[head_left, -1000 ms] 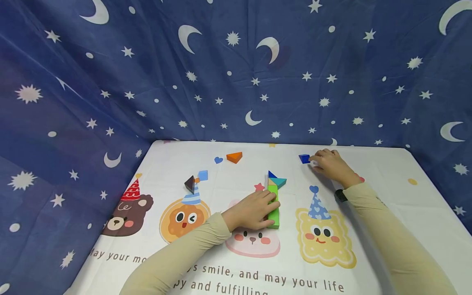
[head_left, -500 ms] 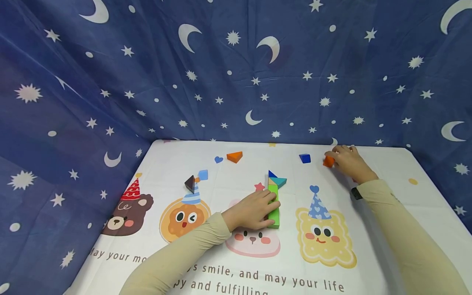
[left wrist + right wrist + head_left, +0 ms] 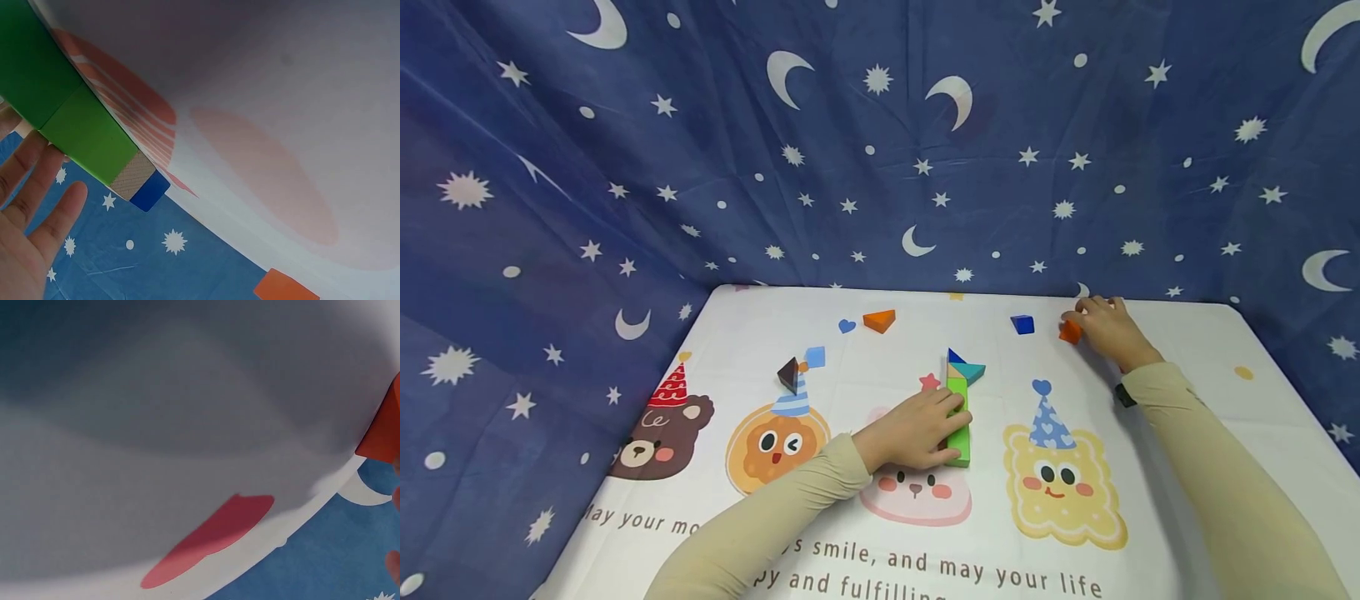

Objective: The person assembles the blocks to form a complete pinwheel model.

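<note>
Across the white printed tablecloth [image 3: 1195, 358], your right hand [image 3: 1111, 329] is pinching the red-orange block [image 3: 1071, 333] at two o'clock from the green blocks [image 3: 961, 438], whose row is running twelve-to-six under your resting, relaxed left hand [image 3: 913, 429].

A block row [image 3: 958, 438] lies left of the right hand [image 3: 1114, 335].

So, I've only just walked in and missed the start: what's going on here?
A person is working at a white printed cloth. The left hand rests on the green blocks, with a blue piece and a teal piece at their far end. The right hand grips an orange-red block near the cloth's far edge. A blue block, an orange block and a dark block lie apart from that group.
</note>
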Motion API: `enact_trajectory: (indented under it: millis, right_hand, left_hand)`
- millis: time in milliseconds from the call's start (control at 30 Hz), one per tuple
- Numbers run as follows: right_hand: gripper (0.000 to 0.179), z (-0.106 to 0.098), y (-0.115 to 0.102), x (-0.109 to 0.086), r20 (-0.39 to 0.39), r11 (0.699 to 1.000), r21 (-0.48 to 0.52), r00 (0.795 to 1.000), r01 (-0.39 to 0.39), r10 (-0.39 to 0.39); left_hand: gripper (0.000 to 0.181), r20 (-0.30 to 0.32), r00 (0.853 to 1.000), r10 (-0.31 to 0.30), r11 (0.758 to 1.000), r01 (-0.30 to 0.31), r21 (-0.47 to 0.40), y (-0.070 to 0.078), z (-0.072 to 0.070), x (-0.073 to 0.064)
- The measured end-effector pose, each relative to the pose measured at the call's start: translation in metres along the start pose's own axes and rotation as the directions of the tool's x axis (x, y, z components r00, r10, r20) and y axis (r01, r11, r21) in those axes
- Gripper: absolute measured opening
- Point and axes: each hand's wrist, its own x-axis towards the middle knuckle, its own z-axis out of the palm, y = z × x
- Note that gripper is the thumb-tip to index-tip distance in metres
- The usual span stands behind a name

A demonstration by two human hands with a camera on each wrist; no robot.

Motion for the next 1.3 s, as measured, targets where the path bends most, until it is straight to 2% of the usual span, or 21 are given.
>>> enact_trajectory:
  millis: [500, 800, 900, 1100, 1300]
  right_hand:
    - [0.033, -0.003, 0.008, -0.020, -0.088, 1.000, 0.008, 0.996, 0.005, -0.005]
    - [0.043, -0.003, 0.016, -0.025, -0.019, 0.999, 0.031, 0.999, -0.042, 0.043]
    - [0.041, -0.003, 0.016, -0.024, -0.005, 0.998, 0.029, 0.999, -0.048, 0.048]
    - [0.039, -0.006, 0.014, -0.022, 0.005, 0.999, 0.005, 0.999, -0.034, 0.034]
    - [0.037, -0.012, 0.005, -0.021, 0.047, 1.000, 0.008, 0.999, 0.010, -0.011]
  left_hand:
    - [0.039, 0.016, 1.000, -0.011, 1.000, 0.011, -0.005, 0.001, -0.002, 0.000]
    - [0.040, 0.016, 1.000, -0.010, 1.000, 0.010, 0.003, 0.002, -0.002, 0.000]
    - [0.040, 0.016, 1.000, -0.010, 1.000, 0.010, -0.004, 0.002, -0.002, 0.000]
    - [0.040, 0.011, 1.000, -0.007, 1.000, 0.007, 0.000, 0.002, -0.002, 0.001]
    - [0.040, 0.008, 1.000, -0.005, 1.000, 0.005, 0.006, 0.001, -0.001, 0.000]
